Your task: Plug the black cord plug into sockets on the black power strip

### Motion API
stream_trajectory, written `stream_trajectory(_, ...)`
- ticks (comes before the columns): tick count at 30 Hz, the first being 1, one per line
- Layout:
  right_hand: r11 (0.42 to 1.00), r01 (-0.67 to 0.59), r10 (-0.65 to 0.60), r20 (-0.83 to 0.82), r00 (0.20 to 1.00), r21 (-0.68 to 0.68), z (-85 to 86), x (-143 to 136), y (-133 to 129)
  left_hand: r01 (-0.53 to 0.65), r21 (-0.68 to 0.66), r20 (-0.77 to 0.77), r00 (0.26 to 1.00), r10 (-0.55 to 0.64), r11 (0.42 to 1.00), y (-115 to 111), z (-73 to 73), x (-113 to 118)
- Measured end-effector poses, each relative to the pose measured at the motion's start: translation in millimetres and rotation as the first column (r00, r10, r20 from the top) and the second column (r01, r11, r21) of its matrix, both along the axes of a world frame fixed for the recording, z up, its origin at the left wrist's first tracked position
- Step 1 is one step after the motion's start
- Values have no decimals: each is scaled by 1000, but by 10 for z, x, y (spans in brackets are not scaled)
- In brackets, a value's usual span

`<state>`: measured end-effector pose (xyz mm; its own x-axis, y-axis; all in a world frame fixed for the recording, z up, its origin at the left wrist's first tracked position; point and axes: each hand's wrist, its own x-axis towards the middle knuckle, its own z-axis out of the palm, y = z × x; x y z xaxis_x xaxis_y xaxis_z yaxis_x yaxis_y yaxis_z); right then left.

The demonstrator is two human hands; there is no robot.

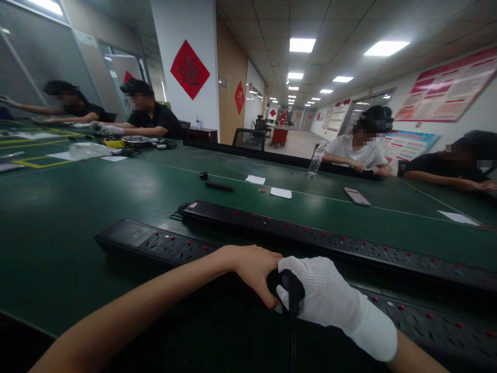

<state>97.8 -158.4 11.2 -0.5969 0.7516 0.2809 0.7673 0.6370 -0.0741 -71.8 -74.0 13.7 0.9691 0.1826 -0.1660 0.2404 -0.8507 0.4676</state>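
A long black power strip (171,242) with red indicator lights lies across the near part of the table and passes under both hands. My bare left hand (254,269) curls over the strip's middle, its thumb on the near side. My right hand (324,290), in a white dotted glove, is closed around a black power plug (294,290). From the plug a thick black cord (293,342) hangs toward me. The plug is up against the strip beside my left fingertips; whether its pins sit in a socket is hidden. Behind lies a second black power strip (295,228), parallel to the first.
On the green table (58,207) are a small black bar (219,186), white paper slips (280,192), a phone (356,197) and a water bottle (316,158). Tools and a yellow item (114,143) lie at far left. Several people sit around the far sides.
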Motion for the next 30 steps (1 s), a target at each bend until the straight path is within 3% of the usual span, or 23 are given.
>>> stream_trajectory(11, 979, -45, 44, -10, 999, -199, 127, 75, -45, -7, 44, -24, 1000, 8, 999, -12, -11, 12)
stream_trajectory(30, 968, -84, 74, -53, 996, -237, 124, 93, -30, -11, 41, -9, 1000, 11, 999, -14, -6, 0)
